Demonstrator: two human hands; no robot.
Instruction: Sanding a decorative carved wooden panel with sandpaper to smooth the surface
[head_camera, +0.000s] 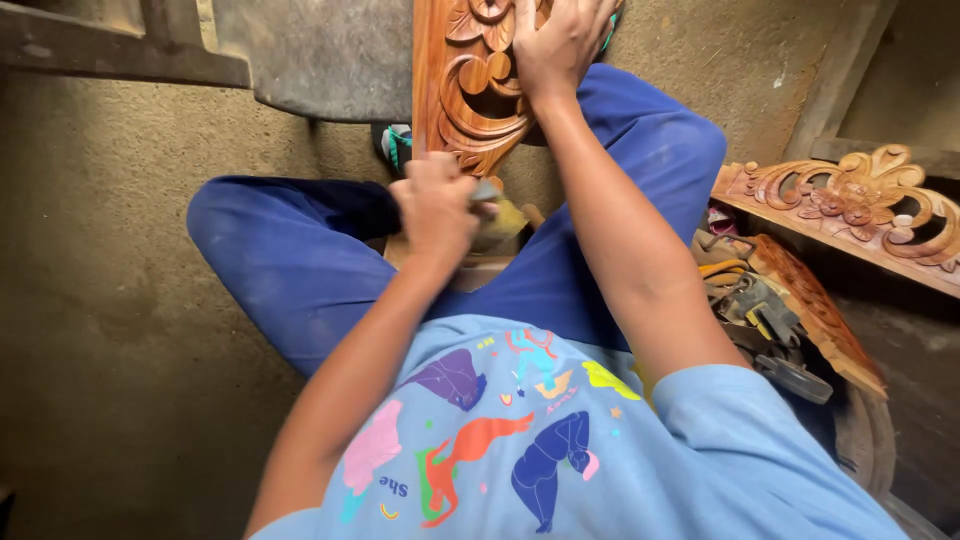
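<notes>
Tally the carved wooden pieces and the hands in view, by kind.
Carved wooden pieces: 3: carved panel under the hands, scrolled carving at right, ridged carving below it.
Hands: 2: left hand closed on a small pad, right hand flat on the panel.
Total: 5

The bare concrete floor (120, 330) carries a seated person, a heap of hand tools (755, 310) at the right, and 1 carved wooden panel (820, 315) beside them.
</notes>
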